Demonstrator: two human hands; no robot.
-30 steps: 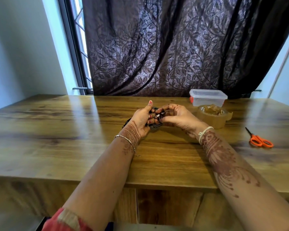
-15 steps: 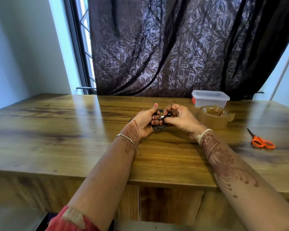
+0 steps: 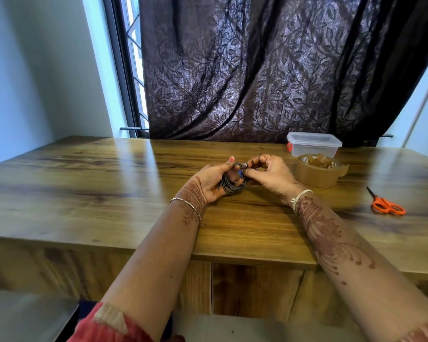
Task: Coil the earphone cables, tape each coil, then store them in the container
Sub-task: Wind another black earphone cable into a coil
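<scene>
**Inspector:** Coil condition?

**Assistant:** The dark coiled earphone cable [image 3: 232,186] is mostly covered by the left hand [image 3: 208,183] and right hand [image 3: 269,172] gripping it, so the loop count cannot be told. The piece pinched at its top is too small to identify.

**Inspector:** Far right?

**Assistant:** Clear lidded plastic container [image 3: 314,145]: contents indiscernible. The brown wooden table [image 3: 84,193] runs past both side edges. The red sleeves [image 3: 114,327] are cut off at the near edge.

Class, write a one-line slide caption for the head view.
Left hand and right hand grip a coiled earphone cable at a wooden table; tape roll, lidded container and scissors lie nearby.
</scene>
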